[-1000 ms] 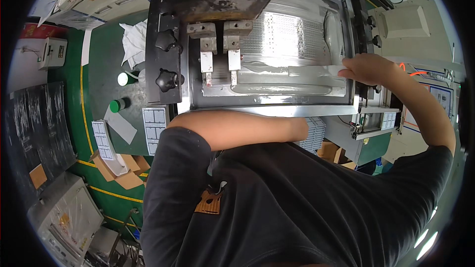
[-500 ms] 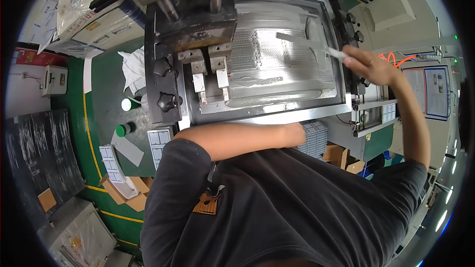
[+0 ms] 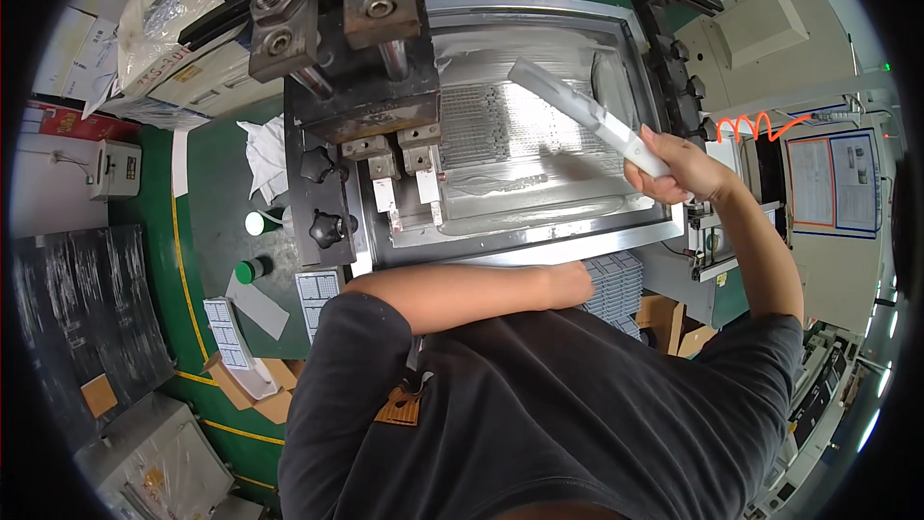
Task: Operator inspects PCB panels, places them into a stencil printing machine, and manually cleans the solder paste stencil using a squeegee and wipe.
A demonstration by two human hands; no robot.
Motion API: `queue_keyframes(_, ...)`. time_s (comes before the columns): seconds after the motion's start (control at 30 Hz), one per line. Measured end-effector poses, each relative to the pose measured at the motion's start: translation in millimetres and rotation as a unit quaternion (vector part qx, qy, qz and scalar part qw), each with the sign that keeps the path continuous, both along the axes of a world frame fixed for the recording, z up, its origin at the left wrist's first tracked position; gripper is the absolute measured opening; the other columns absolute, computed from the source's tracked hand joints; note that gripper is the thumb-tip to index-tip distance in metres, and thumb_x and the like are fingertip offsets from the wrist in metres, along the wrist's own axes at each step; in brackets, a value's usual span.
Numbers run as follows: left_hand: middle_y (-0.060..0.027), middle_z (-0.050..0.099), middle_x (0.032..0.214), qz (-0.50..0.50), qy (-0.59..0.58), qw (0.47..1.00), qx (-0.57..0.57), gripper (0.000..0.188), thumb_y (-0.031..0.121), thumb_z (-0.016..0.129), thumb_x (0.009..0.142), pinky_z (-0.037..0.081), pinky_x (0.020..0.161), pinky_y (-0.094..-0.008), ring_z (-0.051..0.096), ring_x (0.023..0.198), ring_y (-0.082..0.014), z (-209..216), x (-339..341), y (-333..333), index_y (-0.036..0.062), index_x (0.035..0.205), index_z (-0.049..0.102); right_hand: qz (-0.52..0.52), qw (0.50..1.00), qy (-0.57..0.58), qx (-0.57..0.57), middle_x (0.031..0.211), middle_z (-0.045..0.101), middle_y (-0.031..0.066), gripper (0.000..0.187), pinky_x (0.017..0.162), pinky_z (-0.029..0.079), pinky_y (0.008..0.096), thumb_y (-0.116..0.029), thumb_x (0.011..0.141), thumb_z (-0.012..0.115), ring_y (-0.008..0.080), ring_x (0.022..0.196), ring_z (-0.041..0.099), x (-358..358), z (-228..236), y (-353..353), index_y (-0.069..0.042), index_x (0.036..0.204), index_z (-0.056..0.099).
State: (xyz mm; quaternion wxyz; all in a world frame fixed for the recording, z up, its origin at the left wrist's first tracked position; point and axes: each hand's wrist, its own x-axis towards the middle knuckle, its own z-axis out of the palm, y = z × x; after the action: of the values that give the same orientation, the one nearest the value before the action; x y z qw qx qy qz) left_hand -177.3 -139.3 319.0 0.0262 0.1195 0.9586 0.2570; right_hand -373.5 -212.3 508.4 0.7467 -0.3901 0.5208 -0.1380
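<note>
My right hand (image 3: 677, 169) is closed around the pale handle of a spatula (image 3: 589, 114) at the right side of a metal-framed printing screen. The spatula's long flat blade slants to the far left above the screen, with a dark shadow under it. Grey paste lies smeared on the screen mesh (image 3: 525, 217), thickest along its near edge and at the far right. My left forearm crosses in front of the frame (image 3: 520, 252). At its end my left hand (image 3: 571, 285) is curled closed beside a stack of grey panels (image 3: 613, 287); its fingertips are hidden.
A black machine head (image 3: 366, 101) with bolts and clamped white blocks overhangs the screen's left part. Black star knobs (image 3: 327, 228) line the frame's left side. On the green table stand a green-lidded jar (image 3: 252, 270) and a white cloth (image 3: 265, 156). An orange coiled hose (image 3: 756, 127) hangs at right.
My right hand has come nearer and to the left, and the spatula has swung to a steeper slant, raised above the screen. My left arm appears slightly lower in the shifted view.
</note>
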Motion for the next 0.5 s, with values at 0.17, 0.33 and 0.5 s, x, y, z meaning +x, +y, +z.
queue_keyframes(0.17,-0.0153,0.067,0.074,-0.016,0.008,1.0,0.0,0.013,0.011,0.055,0.08,0.054,0.069,-0.0418,0.068,0.075,-0.0314,-5,-1,1,0.0014,0.08,0.064,-0.011,1.0,0.015,-0.013,0.053,0.026,-0.0071,0.06,0.036,0.02,0.0214,-0.054,0.101,0.023,0.0036,0.04,0.021,4,0,-2,-0.004,0.091,0.054)
queue_keyframes(0.33,-0.0155,0.067,0.074,-0.009,0.008,1.0,0.023,0.013,0.01,0.055,0.079,0.054,0.07,-0.0417,0.068,0.075,-0.0315,-2,1,0,0.0004,0.082,0.064,-0.065,0.998,0.011,0.008,0.056,0.028,-0.0069,0.054,0.037,0.019,0.0201,-0.051,0.102,0.027,0.0028,0.042,0.021,0,0,1,-0.005,0.097,0.055)
queue_keyframes(0.5,-0.0159,0.067,0.074,-0.02,-0.006,0.999,0.04,0.013,0.01,0.055,0.079,0.054,0.071,-0.0414,0.068,0.076,-0.0314,0,0,0,0.0,0.082,0.063,0.049,0.975,0.145,-0.161,0.065,0.039,-0.0022,0.04,0.048,0.03,0.0198,-0.043,0.102,0.036,0.0051,0.053,0.036,-12,9,3,-0.007,0.108,0.053)
